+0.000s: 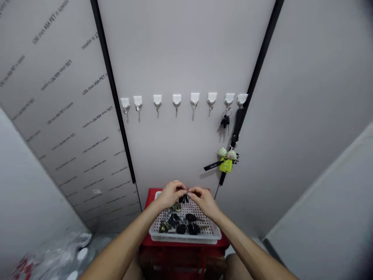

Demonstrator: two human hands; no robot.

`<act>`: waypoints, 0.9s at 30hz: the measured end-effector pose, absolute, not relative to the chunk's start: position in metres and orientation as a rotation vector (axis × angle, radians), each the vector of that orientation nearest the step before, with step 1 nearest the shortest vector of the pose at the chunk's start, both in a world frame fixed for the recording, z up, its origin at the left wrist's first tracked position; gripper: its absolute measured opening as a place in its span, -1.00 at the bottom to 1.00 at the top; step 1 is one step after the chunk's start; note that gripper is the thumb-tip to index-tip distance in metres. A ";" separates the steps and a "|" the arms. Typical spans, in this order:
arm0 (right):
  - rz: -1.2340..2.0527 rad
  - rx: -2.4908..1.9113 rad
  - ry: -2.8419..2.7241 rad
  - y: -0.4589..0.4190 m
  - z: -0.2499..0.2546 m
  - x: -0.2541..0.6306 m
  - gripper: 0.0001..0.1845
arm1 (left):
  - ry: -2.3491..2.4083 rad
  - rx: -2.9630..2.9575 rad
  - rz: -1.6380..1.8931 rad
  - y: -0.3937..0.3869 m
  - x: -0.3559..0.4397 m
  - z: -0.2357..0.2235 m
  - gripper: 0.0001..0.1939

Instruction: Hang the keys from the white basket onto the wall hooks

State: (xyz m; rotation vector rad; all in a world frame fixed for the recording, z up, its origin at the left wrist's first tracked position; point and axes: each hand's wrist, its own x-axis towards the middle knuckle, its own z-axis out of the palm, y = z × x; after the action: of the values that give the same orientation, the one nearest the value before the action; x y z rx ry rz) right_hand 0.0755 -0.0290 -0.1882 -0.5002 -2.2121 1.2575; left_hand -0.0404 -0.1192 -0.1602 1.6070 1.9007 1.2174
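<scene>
Both hands meet over the far part of a white perforated basket (214,236). My left hand (171,194) pinches a small bunch of black-headed keys (184,199) from the left. From the right, my right hand (204,200) pinches at the same bunch, its thumb and fingertips close to the left ones. The fingers partly hide the keys, and any ring on them cannot be made out. Below in the basket lie several more black-headed keys (181,228) and some greenish metallic pieces (164,226).
The basket rests on a red stool (148,242). A row of white hooks (176,100) runs along the wall ahead. Keys (224,121) hang from one hook at the right; a black strap (237,126) with a yellow-green charm (226,165) hangs beside them. Plastic-wrapped items (58,256) lie lower left.
</scene>
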 end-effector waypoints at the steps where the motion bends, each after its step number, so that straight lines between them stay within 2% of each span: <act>1: 1.238 -0.492 -2.230 -0.029 -0.186 0.076 -0.79 | 1.912 1.610 1.230 -0.118 -0.039 -0.157 -0.88; 6: 0.984 -0.434 -2.261 -0.024 -0.160 0.078 -0.82 | 1.715 1.438 1.405 -0.107 -0.033 -0.149 -0.89; 10: 0.790 -0.429 -2.178 -0.009 -0.116 0.077 -0.81 | 1.412 1.340 1.607 -0.090 -0.028 -0.132 -0.73; 21: 0.410 -0.507 -1.819 0.035 0.021 0.063 -0.75 | 1.469 1.242 1.938 -0.028 -0.015 0.002 -0.81; 27: 0.155 -0.692 -1.867 0.052 0.051 0.055 -0.75 | 1.579 1.194 1.990 -0.006 -0.020 0.023 -0.84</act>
State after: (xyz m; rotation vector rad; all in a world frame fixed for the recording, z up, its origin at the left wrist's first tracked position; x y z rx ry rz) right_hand 0.0548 0.0516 0.0508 -0.6915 -1.8674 0.1553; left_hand -0.0197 -0.0057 0.0228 1.1945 1.5789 1.9900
